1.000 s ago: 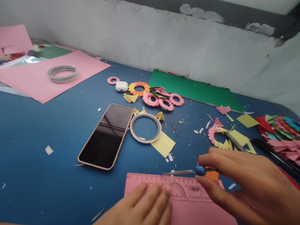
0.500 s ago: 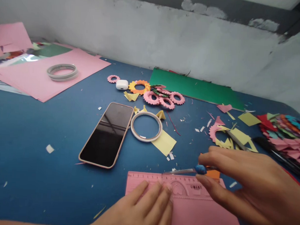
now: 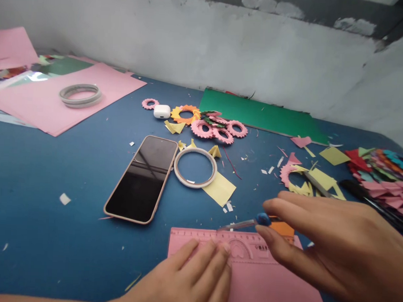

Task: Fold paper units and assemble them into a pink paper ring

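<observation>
My left hand [image 3: 196, 271] lies with fingers stretched out, pressing on a clear ruler [image 3: 203, 233] with a protractor cutout. The ruler rests along the top edge of a pink paper sheet [image 3: 265, 287]. Between thumb and fingers, my right hand [image 3: 324, 245] pinches a slender pointed tool [image 3: 241, 225] with a blue part near the grip; its exact kind is unclear. The tool's tip meets the ruler's upper edge, just beyond my left fingertips. An orange piece [image 3: 283, 230] shows partly behind my right hand.
A phone [image 3: 142, 179] lies left of a tape roll [image 3: 177, 167] and a yellow paper square [image 3: 220, 189]. Pink paper rings [image 3: 202, 129], a white earbud case [image 3: 162, 111] and a green board [image 3: 256, 111] are farther back. Scissors [image 3: 318, 183] and folded paper pieces [image 3: 386, 190] sit right.
The tool and my right hand have shifted slightly left and up in the picture, as the whole view also shifts a little. My left hand still presses the ruler.
</observation>
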Available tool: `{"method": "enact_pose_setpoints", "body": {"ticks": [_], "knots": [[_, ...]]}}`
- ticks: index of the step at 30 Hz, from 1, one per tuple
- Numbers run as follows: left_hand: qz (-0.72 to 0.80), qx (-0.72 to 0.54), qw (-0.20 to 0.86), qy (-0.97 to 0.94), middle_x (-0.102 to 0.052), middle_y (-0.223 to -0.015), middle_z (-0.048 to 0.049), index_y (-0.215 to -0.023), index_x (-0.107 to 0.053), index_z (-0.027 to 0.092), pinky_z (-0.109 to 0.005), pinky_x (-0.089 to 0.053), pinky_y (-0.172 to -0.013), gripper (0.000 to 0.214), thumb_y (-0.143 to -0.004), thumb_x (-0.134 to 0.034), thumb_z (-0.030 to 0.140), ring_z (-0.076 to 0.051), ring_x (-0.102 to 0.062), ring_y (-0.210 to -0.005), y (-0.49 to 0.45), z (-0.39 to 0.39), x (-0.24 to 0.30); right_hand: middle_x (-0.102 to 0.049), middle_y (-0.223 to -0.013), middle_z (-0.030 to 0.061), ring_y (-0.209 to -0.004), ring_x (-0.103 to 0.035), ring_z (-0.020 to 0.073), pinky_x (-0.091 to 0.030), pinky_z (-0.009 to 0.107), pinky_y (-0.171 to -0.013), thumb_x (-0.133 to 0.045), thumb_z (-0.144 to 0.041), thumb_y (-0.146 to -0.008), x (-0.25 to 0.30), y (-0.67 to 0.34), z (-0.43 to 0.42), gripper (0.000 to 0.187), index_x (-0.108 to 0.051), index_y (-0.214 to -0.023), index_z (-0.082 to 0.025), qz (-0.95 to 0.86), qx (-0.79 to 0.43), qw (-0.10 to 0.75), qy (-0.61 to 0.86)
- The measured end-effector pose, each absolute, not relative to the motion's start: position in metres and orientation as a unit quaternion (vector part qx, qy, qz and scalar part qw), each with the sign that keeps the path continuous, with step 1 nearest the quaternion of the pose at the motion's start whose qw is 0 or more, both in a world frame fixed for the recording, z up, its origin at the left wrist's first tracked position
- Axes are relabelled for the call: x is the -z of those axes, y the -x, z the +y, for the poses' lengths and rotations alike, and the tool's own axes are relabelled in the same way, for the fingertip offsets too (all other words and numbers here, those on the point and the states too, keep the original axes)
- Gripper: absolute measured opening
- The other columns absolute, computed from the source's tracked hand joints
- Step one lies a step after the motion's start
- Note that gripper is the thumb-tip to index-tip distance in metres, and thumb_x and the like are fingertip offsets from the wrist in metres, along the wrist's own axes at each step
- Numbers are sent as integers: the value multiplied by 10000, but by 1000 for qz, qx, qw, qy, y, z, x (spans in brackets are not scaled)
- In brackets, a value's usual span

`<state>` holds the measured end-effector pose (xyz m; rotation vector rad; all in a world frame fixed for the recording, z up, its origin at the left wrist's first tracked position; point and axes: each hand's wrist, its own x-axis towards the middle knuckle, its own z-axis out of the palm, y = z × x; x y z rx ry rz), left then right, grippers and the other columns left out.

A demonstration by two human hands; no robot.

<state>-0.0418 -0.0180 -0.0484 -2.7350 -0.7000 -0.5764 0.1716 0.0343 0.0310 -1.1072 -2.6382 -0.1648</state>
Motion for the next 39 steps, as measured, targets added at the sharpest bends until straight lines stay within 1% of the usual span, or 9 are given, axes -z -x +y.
{"method": "enact_pose_setpoints", "body": {"ticks": [7, 12, 19, 23, 29, 32, 34, 37, 39], "knots": [[-247, 197, 110, 943, -632, -1130, -47, -1089, -594, 123, -314, -423, -857, 346, -892, -310, 118, -195, -573, -999, 42, -19, 46, -398, -463, -28, -362, -428, 127, -209, 283, -416, -392, -289, -869, -33, -161, 36, 321, -408, -554, -224, -911, 158, 138, 354], [-248, 207, 108, 940, -634, -1126, -61, -1071, -603, 111, -320, -416, -858, 336, -907, -314, 161, -204, -573, -996, 41, -19, 46, -422, -460, -27, -386, -446, 118, -227, 282, -433, -421, -306, -868, -32, -167, 33, 336, -449, -545, -218, -917, 130, 149, 347], [-250, 214, 110, 938, -648, -1104, -35, -1053, -610, 122, -320, -423, -837, 325, -911, -321, 162, -200, -582, -972, 40, -17, 46, -566, -577, 5, -424, -493, 122, -294, 266, -450, -421, -341, -879, -30, -187, 28, 269, -554, -689, -206, -897, 135, 174, 384], [-240, 221, 119, 938, -658, -1081, -24, -1035, -620, 131, -313, -432, -833, 338, -924, -303, 165, -191, -588, -956, 41, -16, 44, -558, -601, 1, -466, -529, 142, -317, 266, -456, -459, -351, -862, -19, -193, 32, 185, -539, -775, -209, -875, 92, 187, 436], [-217, 223, 103, 945, -665, -1049, -17, -983, -647, 157, -292, -465, -767, 250, -893, -414, 165, -175, -591, -901, 45, -16, 42, -478, -524, -42, -432, -476, 128, -363, 237, -417, -381, -411, -889, 4, -199, 60, 241, -508, -889, -207, -783, -94, 191, 584], [-188, 233, 83, 950, -654, -1072, 2, -975, -653, 181, -268, -469, -770, 238, -883, -436, 152, -153, -578, -907, 46, -12, 42, -587, -722, 22, -569, -569, 158, -456, 268, -493, -400, -410, -887, 18, -203, 71, 316, -458, -1104, -188, -764, -133, 166, 609], [-166, 240, 65, 954, -646, -1088, 17, -973, -653, 203, -243, -468, -763, 253, -893, -419, 152, -131, -569, -905, 47, -10, 42, -597, -985, 107, -799, -612, 210, -510, 343, -646, -425, -398, -876, 24, -205, 74, 392, -404, -1197, -174, -778, -118, 168, 594], [-161, 249, 40, 954, -643, -1083, 41, -963, -649, 220, -224, -455, -792, 274, -908, -391, 146, -114, -557, -930, 47, -10, 40, -478, -1246, 164, -1126, -484, 290, -429, 478, -893, -461, -368, -859, 23, -204, 66, 429, -399, -1225, -152, -819, -43, 175, 545], [-171, 246, 36, 953, -652, -1044, 42, -951, -644, 215, -238, -444, -815, 274, -907, -386, 130, -121, -561, -914, 47, -12, 38, -508, -1225, 148, -1139, -479, 285, -418, 485, -916, -467, -329, -858, 17, -200, 54, 383, -435, -1200, -160, -848, -33, 164, 502]]}}
